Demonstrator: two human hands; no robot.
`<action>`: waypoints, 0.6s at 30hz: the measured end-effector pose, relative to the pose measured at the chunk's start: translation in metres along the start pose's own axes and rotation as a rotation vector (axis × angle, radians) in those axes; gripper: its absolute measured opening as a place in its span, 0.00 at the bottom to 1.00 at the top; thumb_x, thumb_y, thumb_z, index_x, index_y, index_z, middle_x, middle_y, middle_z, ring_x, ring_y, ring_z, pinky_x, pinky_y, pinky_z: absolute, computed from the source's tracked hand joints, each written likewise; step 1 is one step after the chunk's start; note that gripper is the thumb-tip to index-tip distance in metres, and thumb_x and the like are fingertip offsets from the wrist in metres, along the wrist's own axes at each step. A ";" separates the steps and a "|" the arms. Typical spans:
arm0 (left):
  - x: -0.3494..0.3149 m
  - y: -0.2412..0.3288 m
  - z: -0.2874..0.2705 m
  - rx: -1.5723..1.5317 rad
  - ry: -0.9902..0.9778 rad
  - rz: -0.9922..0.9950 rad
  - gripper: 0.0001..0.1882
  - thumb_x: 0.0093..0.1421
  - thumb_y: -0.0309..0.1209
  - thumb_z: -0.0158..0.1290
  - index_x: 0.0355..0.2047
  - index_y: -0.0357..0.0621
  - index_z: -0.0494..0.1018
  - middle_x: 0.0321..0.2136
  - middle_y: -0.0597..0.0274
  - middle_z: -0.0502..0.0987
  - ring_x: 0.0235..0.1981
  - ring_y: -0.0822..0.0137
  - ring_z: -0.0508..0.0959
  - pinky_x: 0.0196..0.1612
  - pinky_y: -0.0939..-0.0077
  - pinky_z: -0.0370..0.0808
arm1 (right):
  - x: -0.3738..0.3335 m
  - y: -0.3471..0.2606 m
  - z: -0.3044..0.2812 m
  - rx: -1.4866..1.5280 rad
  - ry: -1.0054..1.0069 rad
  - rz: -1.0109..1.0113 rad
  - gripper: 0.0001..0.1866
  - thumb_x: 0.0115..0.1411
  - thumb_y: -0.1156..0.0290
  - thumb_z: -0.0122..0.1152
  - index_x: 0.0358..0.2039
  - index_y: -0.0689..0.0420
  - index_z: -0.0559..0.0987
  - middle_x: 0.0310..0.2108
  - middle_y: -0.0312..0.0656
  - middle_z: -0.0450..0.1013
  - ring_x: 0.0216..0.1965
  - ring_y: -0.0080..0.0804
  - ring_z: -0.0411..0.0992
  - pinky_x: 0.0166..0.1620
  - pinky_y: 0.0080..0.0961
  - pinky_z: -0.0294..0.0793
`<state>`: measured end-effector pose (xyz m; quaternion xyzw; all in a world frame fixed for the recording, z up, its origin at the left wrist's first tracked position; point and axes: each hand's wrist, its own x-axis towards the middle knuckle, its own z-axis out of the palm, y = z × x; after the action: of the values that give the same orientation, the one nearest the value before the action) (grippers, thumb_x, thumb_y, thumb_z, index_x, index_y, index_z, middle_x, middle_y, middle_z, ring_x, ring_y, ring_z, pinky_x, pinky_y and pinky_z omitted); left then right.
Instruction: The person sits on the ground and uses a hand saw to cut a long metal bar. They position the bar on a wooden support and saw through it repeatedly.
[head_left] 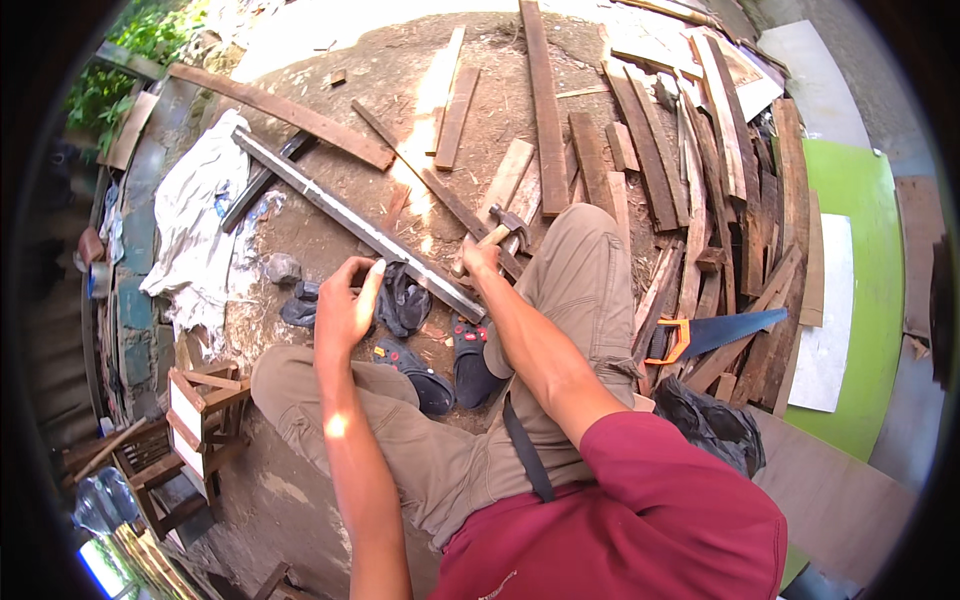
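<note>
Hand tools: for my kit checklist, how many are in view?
2: a hammer in the right hand, an orange-handled saw on the planks at right. Others may be hidden.

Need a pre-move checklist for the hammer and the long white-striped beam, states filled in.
1. Hammer gripped in right hand: ok.
2. Left hand firmly on the beam: cannot tell; it is at the beam's edge, contact unclear.
3. Anything pinched in the left fingers: cannot tell, too small.
4. Right shoe well away from the beam's near end: not ok, right beside it.
5. Saw away from both hands: ok, off to the right.
</note>
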<state>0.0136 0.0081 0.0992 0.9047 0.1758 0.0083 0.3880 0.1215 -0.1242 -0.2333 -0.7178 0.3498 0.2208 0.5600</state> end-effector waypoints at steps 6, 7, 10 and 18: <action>-0.003 -0.003 -0.001 0.019 -0.053 -0.026 0.15 0.67 0.36 0.57 0.39 0.32 0.77 0.27 0.57 0.80 0.28 0.73 0.77 0.36 0.75 0.75 | -0.037 -0.090 -0.031 0.331 -0.203 -0.318 0.23 0.62 0.69 0.59 0.51 0.67 0.65 0.26 0.46 0.74 0.19 0.28 0.74 0.19 0.28 0.73; -0.008 -0.004 -0.003 0.039 -0.050 -0.038 0.15 0.67 0.36 0.57 0.39 0.32 0.77 0.27 0.58 0.80 0.29 0.73 0.77 0.36 0.75 0.75 | -0.043 -0.110 -0.030 0.498 -0.312 -0.324 0.19 0.64 0.70 0.59 0.51 0.65 0.68 0.28 0.44 0.74 0.19 0.27 0.73 0.19 0.26 0.73; -0.006 -0.011 0.005 0.065 -0.111 -0.052 0.16 0.67 0.37 0.56 0.40 0.32 0.77 0.27 0.56 0.80 0.30 0.71 0.78 0.38 0.73 0.75 | -0.017 -0.144 -0.043 0.455 -0.313 -0.412 0.17 0.65 0.70 0.59 0.50 0.66 0.71 0.28 0.41 0.74 0.18 0.24 0.72 0.19 0.24 0.72; 0.000 -0.002 0.002 0.139 -0.181 -0.118 0.17 0.67 0.39 0.56 0.41 0.33 0.77 0.28 0.51 0.80 0.29 0.67 0.78 0.39 0.71 0.74 | 0.002 -0.046 -0.081 -0.414 0.138 0.034 0.24 0.56 0.66 0.65 0.49 0.69 0.76 0.59 0.64 0.66 0.62 0.56 0.67 0.62 0.46 0.69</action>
<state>0.0137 0.0076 0.0962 0.9146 0.1929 -0.1085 0.3385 0.1509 -0.1960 -0.1825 -0.8249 0.3464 0.2480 0.3715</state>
